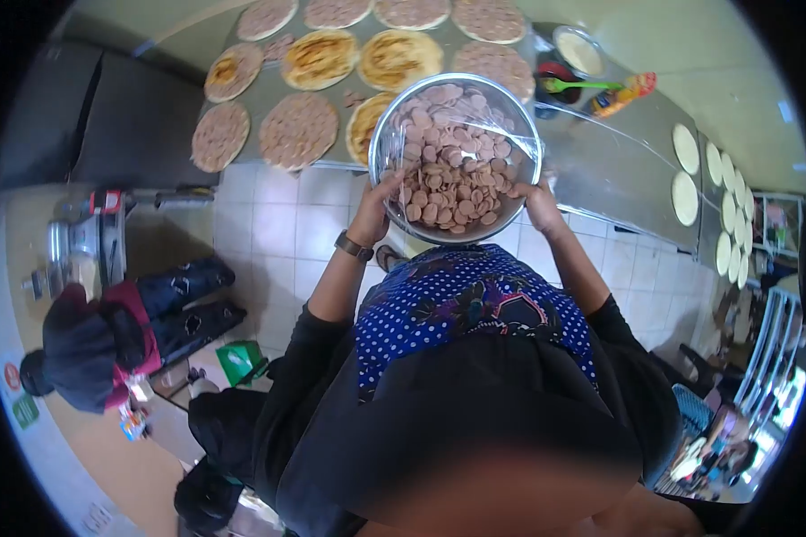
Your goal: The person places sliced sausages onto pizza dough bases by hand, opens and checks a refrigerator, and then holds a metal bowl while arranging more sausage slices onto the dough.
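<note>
A round metal bowl (533, 170) full of sliced sausage (457, 192) is held in front of my apron, at the edge of the worktable. My left hand (376, 206) grips its left side, and my right hand (539, 204) grips its right side. Clear shiny plastic seems to lie over part of the slices. Just beyond the bowl are pizza bases; one base with sauce (364, 125) is partly hidden by it. Another sauced base (400, 59) lies farther back, and a base covered with toppings (299, 131) lies to the left.
The metal worktable (591, 161) runs off to the right, with plain dough rounds (685, 199) at its far end. A tub (579, 51) and a green spatula (569, 85) stand at the back. Other people work behind on the left, one in a dark top (85, 345). Tiled floor (273, 228) shows below.
</note>
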